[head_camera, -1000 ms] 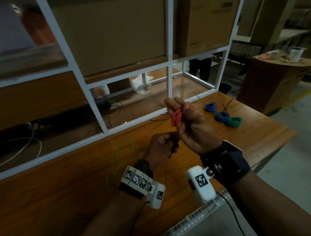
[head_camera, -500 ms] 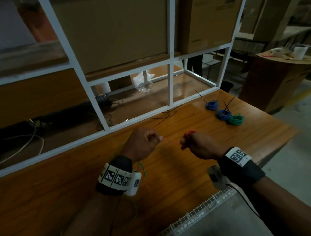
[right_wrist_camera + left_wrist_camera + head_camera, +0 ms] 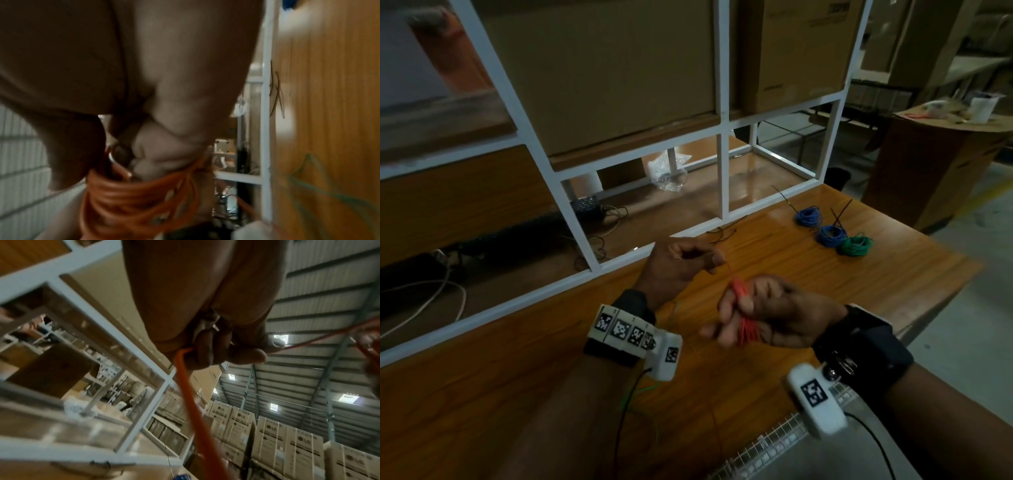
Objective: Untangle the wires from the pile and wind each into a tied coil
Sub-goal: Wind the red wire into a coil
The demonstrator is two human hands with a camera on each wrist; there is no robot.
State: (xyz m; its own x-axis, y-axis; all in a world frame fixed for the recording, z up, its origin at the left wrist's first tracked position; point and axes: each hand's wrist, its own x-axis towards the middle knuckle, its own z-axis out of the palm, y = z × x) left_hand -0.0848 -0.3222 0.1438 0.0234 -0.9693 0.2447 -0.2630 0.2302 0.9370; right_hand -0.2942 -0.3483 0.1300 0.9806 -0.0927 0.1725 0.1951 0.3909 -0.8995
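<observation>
Half a second ago the two fists were level and drawing a short run of red wire taut between them; now the right hand has rolled palm-up again, with the red coil wound round its fingers, while the left hand sits higher and pinches the wire's free end just above the bundle. That reads as another turn being laid on, so this coil is probably close to wound but not yet tied. Two blue coils and a green coil lie finished at the far right of the wooden table; loose green wire waits beneath the left forearm. The stacked cartons in the left wrist view carry the LG logo.
</observation>
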